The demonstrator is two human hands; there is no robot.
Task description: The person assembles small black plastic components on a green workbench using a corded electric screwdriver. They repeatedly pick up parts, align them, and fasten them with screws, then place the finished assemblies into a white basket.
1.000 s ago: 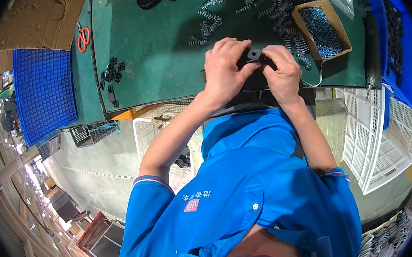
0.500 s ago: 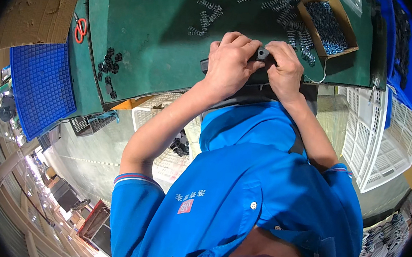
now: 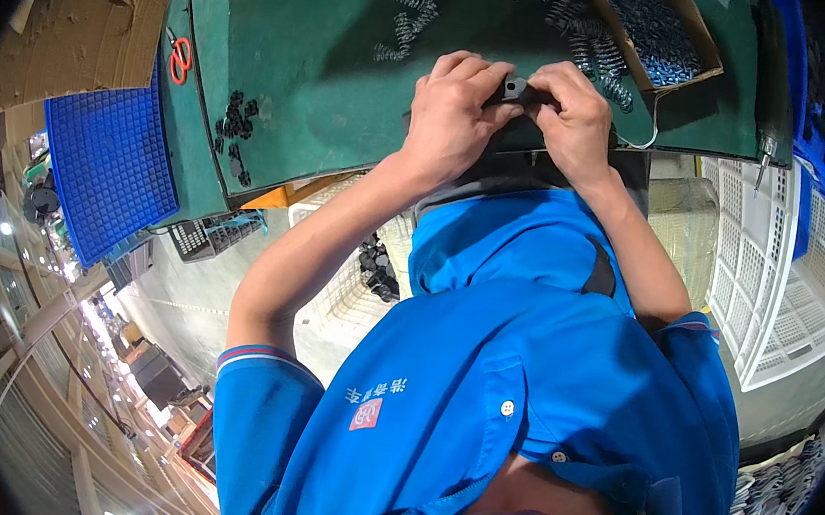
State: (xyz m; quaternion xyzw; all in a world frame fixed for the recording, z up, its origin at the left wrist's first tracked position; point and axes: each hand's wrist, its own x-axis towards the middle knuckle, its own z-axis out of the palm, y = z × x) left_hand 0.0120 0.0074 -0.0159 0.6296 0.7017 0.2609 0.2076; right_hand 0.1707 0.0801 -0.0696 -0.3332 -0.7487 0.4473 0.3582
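Hands are meeting right at the near edge of the green tabletop [image 3: 331, 78], and we are watching both of them working on one small black part [image 3: 514, 89]. We are seeing the left hand [image 3: 456, 111] curling over it from the left, fingers bunched and pressing in, while the right hand [image 3: 576, 114] is pinching it from the right with thumb and fingertips. So each grip is narrow and closed on that same piece, with only a small corner of it peeking out between the two.

We are judging the part to be lying crosswise between the hands, its longer side running left to right, though most of it is covered and we cannot be sure of its shape. Neither hand is nearer than the other: it is sitting squarely in the middle, touched by both.

Beyond the knuckles we are picking out loose coiled springs [image 3: 413, 16] scattered on the tabletop, and a cardboard box [image 3: 700, 61] of small bluish pieces just beside the right hand. Well off to the left, a cluster of small black pieces [image 3: 237, 129] is lying near red-handled scissors [image 3: 180, 57], with a blue grid tray [image 3: 105, 165] hanging past the edge.
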